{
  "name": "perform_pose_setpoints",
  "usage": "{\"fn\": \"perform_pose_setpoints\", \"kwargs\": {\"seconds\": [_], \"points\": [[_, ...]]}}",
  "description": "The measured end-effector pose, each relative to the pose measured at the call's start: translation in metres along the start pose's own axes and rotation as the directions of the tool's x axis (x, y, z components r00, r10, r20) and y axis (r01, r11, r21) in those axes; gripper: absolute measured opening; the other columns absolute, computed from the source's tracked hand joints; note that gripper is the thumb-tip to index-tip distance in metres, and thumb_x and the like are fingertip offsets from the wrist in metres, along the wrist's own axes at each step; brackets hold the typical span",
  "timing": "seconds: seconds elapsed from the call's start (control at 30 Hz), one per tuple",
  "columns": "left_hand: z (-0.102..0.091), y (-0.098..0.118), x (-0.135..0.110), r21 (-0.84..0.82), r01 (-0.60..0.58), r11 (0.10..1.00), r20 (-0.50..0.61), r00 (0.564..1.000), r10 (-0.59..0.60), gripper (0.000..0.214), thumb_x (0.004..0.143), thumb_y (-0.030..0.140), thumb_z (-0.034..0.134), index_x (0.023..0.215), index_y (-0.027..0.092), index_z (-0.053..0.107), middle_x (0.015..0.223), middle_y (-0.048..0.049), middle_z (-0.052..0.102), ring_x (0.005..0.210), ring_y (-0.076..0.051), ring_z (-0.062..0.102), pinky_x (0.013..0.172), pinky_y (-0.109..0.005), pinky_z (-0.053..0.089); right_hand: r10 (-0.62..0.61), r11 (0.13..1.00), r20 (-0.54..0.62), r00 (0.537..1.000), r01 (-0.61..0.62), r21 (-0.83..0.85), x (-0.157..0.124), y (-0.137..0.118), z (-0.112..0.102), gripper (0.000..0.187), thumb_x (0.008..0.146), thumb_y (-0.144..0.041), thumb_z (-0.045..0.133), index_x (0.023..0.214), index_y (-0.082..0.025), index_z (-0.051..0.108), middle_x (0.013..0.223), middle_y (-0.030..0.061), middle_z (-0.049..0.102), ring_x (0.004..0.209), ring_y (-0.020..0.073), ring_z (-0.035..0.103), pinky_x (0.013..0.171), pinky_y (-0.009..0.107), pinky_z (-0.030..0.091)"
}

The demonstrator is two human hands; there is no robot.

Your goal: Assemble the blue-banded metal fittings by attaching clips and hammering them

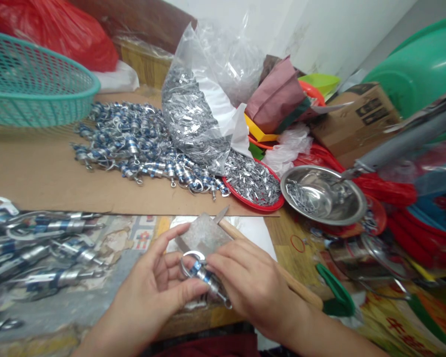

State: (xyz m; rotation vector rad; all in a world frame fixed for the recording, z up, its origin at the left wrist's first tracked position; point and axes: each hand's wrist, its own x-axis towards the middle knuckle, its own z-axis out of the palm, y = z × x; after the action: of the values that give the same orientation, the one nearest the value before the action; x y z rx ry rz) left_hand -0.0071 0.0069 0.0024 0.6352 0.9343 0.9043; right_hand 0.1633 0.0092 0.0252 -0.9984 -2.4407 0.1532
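Observation:
Between my hands is a blue-and-silver metal fitting (200, 271), a small cylinder with a curved arm at one end and a ring tip at the other. My left hand (154, 280) holds it between thumb and curled fingers. My right hand (258, 282) closes on its other side, thumb and fingertips pinched at the body; any smaller piece in that pinch is hidden. A grey metal block (208, 230) lies just behind the fitting. Partly under my right hand is a hammer (297, 287) with a wooden handle and a pointed head.
More fittings form a heap (134, 139) on cardboard and a row (55, 248) at left. Small metal clips fill a clear bag (193, 109) and a red dish (252, 181). A steel bowl (323, 196) stands right, below a grey rod (412, 131). A teal basket (40, 84) is far left.

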Motion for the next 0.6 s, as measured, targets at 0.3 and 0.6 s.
{"fn": "perform_pose_setpoints", "kwargs": {"seconds": [0.3, 0.6], "points": [[-0.003, -0.005, 0.001, -0.006, -0.032, 0.999, -0.020, 0.999, 0.032, 0.082, 0.056, 0.015, 0.080, 0.127, 0.021, 0.039, 0.070, 0.0021, 0.069, 0.066, -0.014, 0.065, 0.063, -0.023, 0.053, -0.023, 0.988, 0.014, 1.000, 0.025, -0.154, -0.001, -0.012, 0.002, 0.023, 0.089, -0.013, 0.042, 0.083, -0.012, 0.065, 0.068, 0.0057, 0.061, 0.062, 0.0188, 0.049, 0.059, 0.031, 0.037], [-0.002, -0.002, 0.000, -0.004, -0.012, 1.000, -0.023, 1.000, 0.012, 0.082, 0.056, 0.014, 0.080, 0.127, 0.021, 0.038, 0.068, 0.0035, 0.069, 0.065, -0.012, 0.064, 0.063, -0.020, 0.052, 0.019, 0.985, 0.032, 0.999, -0.013, -0.173, 0.000, -0.018, 0.001, 0.032, 0.090, -0.010, 0.034, 0.082, -0.010, 0.065, 0.067, 0.0077, 0.060, 0.061, 0.0201, 0.049, 0.056, 0.032, 0.037]]}}
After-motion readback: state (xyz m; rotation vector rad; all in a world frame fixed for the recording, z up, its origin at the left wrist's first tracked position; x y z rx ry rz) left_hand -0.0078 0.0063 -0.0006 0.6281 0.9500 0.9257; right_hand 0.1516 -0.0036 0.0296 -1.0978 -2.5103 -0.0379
